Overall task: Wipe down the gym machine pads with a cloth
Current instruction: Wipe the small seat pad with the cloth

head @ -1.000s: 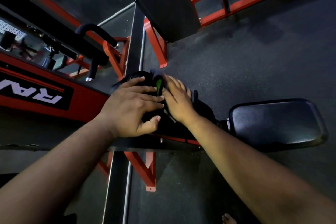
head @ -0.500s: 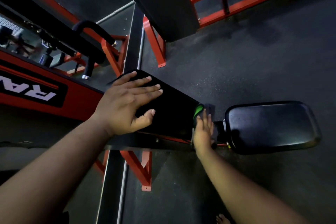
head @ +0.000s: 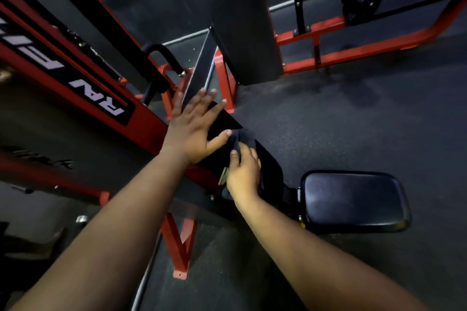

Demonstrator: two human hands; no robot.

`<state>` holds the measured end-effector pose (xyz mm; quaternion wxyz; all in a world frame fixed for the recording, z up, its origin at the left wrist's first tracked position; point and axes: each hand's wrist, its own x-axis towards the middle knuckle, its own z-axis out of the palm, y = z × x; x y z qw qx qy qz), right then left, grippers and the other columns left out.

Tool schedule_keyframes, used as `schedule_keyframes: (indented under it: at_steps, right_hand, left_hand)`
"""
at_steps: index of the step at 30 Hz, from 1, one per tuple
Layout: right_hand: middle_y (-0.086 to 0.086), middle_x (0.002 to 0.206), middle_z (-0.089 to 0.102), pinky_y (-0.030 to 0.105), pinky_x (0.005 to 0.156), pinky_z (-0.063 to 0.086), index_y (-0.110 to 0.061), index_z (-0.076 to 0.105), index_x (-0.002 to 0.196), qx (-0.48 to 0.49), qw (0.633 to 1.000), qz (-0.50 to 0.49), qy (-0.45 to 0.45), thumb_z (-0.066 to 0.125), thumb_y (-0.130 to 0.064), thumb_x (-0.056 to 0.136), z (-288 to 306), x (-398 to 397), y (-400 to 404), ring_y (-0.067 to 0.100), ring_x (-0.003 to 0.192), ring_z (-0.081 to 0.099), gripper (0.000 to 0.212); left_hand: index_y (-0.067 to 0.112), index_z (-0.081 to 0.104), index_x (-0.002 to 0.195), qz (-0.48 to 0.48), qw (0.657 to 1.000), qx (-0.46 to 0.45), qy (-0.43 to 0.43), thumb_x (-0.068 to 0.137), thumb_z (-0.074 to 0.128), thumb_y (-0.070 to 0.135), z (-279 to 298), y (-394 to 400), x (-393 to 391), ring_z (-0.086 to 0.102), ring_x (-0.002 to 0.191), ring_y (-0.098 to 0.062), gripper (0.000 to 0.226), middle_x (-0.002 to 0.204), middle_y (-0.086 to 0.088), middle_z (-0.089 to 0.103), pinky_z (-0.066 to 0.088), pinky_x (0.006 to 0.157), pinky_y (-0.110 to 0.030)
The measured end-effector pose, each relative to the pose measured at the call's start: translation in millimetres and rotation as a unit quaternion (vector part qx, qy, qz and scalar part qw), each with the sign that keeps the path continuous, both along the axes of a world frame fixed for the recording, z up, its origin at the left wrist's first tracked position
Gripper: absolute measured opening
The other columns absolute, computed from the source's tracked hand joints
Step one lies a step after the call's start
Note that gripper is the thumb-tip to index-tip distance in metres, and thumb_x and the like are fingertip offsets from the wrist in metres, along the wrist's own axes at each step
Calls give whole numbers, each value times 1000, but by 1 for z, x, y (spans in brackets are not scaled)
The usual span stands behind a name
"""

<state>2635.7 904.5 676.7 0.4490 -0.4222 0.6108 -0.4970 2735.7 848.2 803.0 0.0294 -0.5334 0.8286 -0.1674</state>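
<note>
On the left stands a red frame [head: 75, 78] with white letters. The left hand [head: 192, 131] lies flat on the long black pad [head: 222, 121], its fingers [head: 202, 101] straight and spread apart. Just right of it, the right hand [head: 243, 171] presses a dark cloth [head: 243, 137] on the same pad, fingers curled on the cloth, thumb near the left hand's thumb. Farther right is a black seat pad [head: 353, 199], near the floor [head: 353, 121].

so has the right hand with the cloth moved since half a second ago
Yes. The right hand with the cloth has slid up the long pad, away from the seat pad and toward the left hand.
</note>
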Motion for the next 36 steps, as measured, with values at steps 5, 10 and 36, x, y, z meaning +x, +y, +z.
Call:
schedule_keyframes:
  at_steps: [5, 10, 36]
  right_hand:
    - [-1, 125, 69, 37, 104, 51, -20, 66, 133, -57, 979, 100, -167, 53, -12, 104, 13, -29, 10, 15, 118, 63, 33]
    - [-8, 114, 70, 20, 94, 51, -19, 63, 125, -78, 960, 113, -246, 47, 0, 104, 38, -48, 39, 1, 107, 67, 32]
    - [-4, 104, 75, 18, 71, 53, -20, 70, 109, -27, 982, 184, -10, 65, -29, 99, 9, -286, 27, 8, 96, 71, 14]
  left_hand:
    - [23, 6, 164, 223, 959, 2, 175, 85, 17, 88, -14, 47, -23, 1, 159, -20, 103, 173, -2, -4, 7, 126, -55]
    - [16, 3, 164, 254, 871, 73, 413, 70, 30, 98, -23, 101, -54, -10, 158, -23, 127, 171, -11, -8, 4, 128, -49]
    - [13, 63, 131, 214, 441, 211, 846, 86, 79, 30, -132, 150, -224, 68, 119, -24, 51, 124, -6, 73, 52, 105, -44]
